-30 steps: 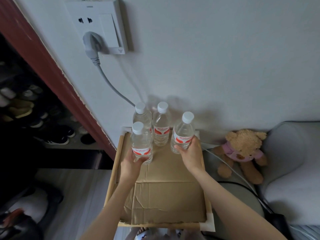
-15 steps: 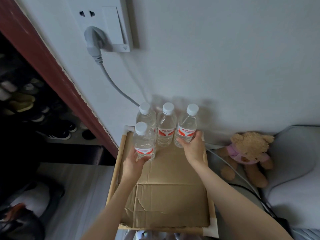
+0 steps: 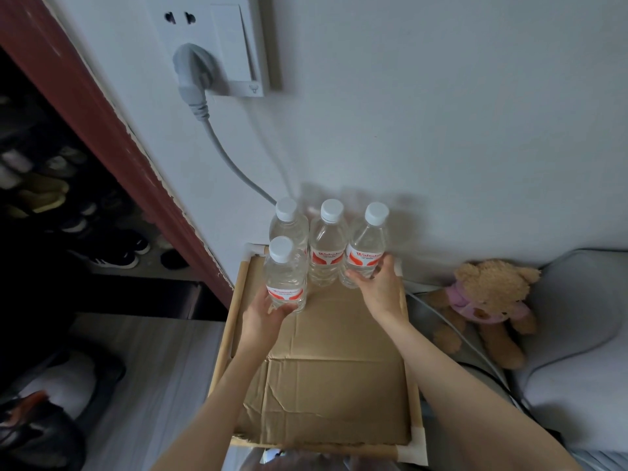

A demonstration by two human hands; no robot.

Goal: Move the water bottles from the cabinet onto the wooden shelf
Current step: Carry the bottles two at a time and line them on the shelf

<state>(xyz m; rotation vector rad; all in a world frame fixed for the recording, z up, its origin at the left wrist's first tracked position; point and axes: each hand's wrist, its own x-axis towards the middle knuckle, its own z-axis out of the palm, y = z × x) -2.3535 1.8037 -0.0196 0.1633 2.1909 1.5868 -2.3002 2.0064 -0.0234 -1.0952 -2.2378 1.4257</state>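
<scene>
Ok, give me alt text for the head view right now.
Two hands each grip a water bottle on a cardboard-lined wooden shelf: left hand on the front bottle, right hand on the right bottle. Two more bottles stand behind, against the wall.

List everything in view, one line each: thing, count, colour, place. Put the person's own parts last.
water bottles: four, clear with white caps and red-and-white labels, upright at the far end of the shelf by the wall
wooden shelf: one, pale wood frame, centre
cardboard sheet: one, brown, lying flat on the shelf
wall socket: one, white, upper wall
plug and cable: one, grey, in the socket, cable running down behind the bottles
teddy bear: one, tan with a pink top, right of the shelf
cushion: one, grey, far right
shoes: several, mostly dark, in the dim recess at left
left hand: one, fingers around the front left bottle
right hand: one, fingers around the rightmost bottle
</scene>
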